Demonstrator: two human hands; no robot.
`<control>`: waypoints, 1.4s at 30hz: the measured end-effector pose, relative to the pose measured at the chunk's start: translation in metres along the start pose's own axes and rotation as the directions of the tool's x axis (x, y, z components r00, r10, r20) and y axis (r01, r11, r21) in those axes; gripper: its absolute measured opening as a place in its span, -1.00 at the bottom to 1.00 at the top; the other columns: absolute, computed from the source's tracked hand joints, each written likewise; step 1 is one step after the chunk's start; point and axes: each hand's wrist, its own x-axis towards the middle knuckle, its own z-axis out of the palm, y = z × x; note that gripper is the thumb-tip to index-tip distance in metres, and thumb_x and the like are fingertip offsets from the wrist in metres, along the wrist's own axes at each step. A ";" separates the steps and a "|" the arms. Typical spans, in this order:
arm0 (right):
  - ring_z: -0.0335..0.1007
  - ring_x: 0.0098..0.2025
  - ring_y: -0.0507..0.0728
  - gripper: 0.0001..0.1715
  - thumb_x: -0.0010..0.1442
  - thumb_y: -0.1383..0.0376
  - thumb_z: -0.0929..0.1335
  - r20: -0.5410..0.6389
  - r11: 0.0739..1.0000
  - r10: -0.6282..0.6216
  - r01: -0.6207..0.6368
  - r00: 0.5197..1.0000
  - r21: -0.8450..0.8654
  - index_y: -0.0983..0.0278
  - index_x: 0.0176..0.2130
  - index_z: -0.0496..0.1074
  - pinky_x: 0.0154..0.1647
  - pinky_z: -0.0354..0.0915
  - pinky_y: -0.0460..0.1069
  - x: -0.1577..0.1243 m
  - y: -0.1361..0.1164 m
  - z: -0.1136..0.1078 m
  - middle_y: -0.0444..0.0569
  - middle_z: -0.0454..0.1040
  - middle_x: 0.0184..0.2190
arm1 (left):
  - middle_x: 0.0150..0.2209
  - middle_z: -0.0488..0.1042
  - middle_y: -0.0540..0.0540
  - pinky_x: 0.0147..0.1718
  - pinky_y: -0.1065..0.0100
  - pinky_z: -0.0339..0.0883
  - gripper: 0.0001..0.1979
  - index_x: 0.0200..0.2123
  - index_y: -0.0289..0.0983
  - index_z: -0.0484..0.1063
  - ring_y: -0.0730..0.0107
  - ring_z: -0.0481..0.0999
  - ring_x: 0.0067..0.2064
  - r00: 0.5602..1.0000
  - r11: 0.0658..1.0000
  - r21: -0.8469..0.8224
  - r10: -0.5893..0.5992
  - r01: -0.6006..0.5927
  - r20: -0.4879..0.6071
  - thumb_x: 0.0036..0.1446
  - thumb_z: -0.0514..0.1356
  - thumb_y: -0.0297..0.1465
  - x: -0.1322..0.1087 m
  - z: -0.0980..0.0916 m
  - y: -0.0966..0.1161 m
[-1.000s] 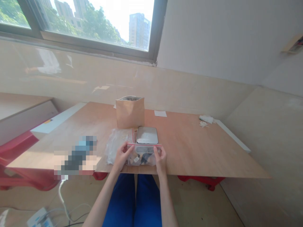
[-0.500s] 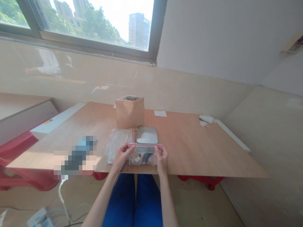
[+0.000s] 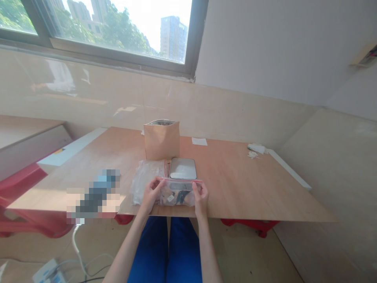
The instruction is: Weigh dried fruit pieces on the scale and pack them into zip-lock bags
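A clear zip bag with a red seal strip lies near the table's front edge, with dark and tan pieces inside that I cannot make out. My left hand pinches its top left corner, and my right hand pinches the top right corner. Just beyond the bag sits a flat silver, square device, like a small scale. A stack of empty clear zip bags is at the left, partly behind my left hand. Behind these stands an open brown paper pouch with a silvery lining.
On the table, a white paper lies near the wall and crumpled white scraps at the back right. A blurred-out dark object with a cable lies at left. Red stools show beneath the edge.
My left hand has shifted slightly up along the bag's seal. Otherwise the bag, my right hand and the things on the table stay in place.
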 end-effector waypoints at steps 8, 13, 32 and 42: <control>0.40 -0.30 0.11 -0.70 0.12 0.11 0.32 0.004 1.000 0.009 -0.009 1.000 0.005 0.32 -0.33 0.40 -0.23 0.31 -0.02 0.000 0.002 -0.001 -0.03 0.46 -0.39 | -0.57 0.40 0.03 -0.44 0.44 0.24 -0.66 -0.54 -0.28 0.36 0.46 0.37 -0.48 1.000 1.000 0.016 0.013 -0.013 -0.015 -0.12 0.28 -0.11 0.001 -0.001 -0.003; 0.39 -0.30 0.11 -0.69 0.12 0.10 0.32 0.007 1.000 -0.001 0.001 1.000 -0.002 0.32 -0.34 0.40 -0.23 0.32 -0.02 0.001 0.003 -0.001 -0.03 0.46 -0.40 | -0.57 0.40 0.03 -0.44 0.45 0.25 -0.66 -0.54 -0.29 0.37 0.46 0.37 -0.48 1.000 1.000 0.020 0.022 -0.022 -0.013 -0.11 0.28 -0.12 0.001 -0.001 -0.004; 0.44 -0.33 0.11 -0.73 0.04 0.13 0.38 0.029 0.999 0.029 -0.028 0.999 -0.029 0.31 -0.36 0.45 -0.26 0.35 -0.02 0.002 0.005 0.002 -0.04 0.50 -0.41 | -0.46 0.51 -0.05 -0.38 0.42 0.29 -0.72 -0.41 -0.30 0.51 0.37 0.44 -0.39 0.998 0.996 0.086 0.014 -0.019 0.061 -0.05 0.27 -0.18 -0.001 -0.002 -0.008; 0.44 -0.37 0.10 -0.72 0.02 0.12 0.39 0.029 0.999 0.035 -0.035 0.999 0.000 0.31 -0.40 0.47 -0.29 0.37 -0.02 0.003 0.001 0.002 -0.04 0.52 -0.45 | -0.45 0.52 -0.05 -0.37 0.42 0.30 -0.73 -0.43 -0.28 0.49 0.35 0.46 -0.37 0.996 0.995 0.090 0.037 -0.044 0.081 -0.03 0.26 -0.17 -0.001 -0.003 -0.009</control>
